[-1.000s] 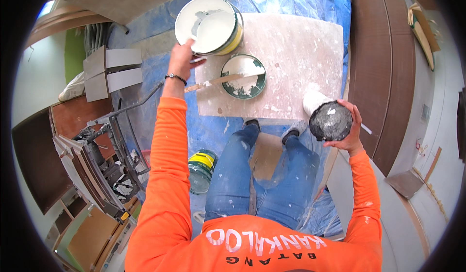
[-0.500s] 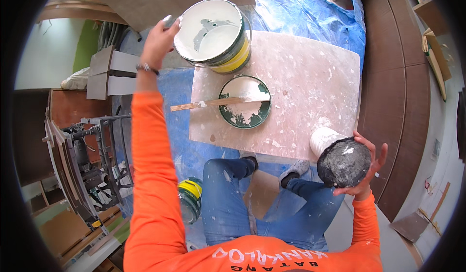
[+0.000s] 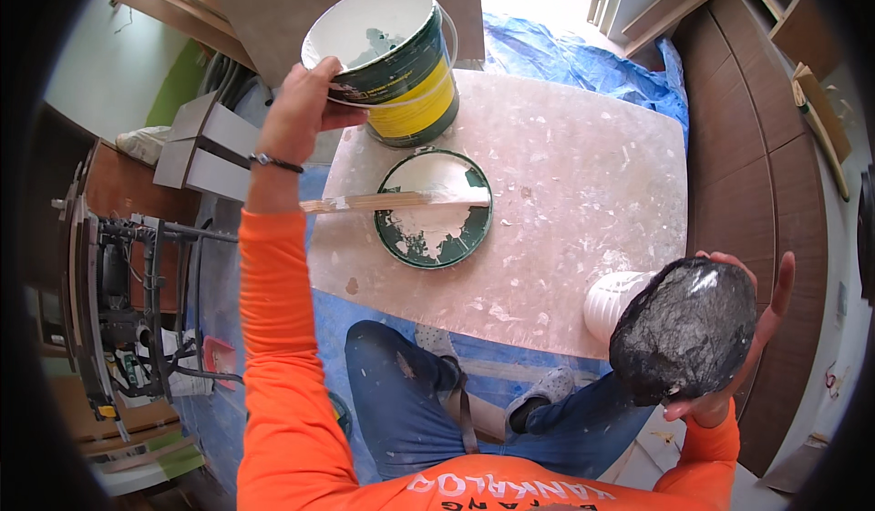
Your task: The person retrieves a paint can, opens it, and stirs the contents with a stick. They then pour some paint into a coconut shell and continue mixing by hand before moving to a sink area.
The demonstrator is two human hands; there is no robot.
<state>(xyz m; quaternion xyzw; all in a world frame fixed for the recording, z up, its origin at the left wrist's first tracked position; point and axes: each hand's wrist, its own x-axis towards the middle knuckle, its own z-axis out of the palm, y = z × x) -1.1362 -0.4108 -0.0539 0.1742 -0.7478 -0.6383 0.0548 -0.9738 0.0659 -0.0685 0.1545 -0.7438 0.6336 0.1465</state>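
Note:
My left hand (image 3: 305,101) grips the near left rim of a green and yellow bucket (image 3: 415,101), thumb on top and fingers below. The bucket has a white-coated inside and looks tilted away. My right hand (image 3: 743,356) holds a rounded black bowl-like thing (image 3: 684,329) with a rough, grey-smeared surface; my fingers spread round its right side and underside. Partly hidden behind it is a white ribbed tub (image 3: 606,306). In front of the bucket lies a green lid (image 3: 456,247) smeared with white paste, with a wooden stick (image 3: 392,201) across it.
These things stand on a paste-spotted board (image 3: 583,174). Blue sheeting (image 3: 592,60) covers floor beyond it and by my feet. At left are a dark metal frame (image 3: 155,283) and grey panels (image 3: 205,146). Brown cabinet doors (image 3: 738,146) line the right.
My left hand has closed on the bucket's rim, and the bucket shows more of its side. My right hand has brought the black bowl-like thing closer and to the right. The view has shifted.

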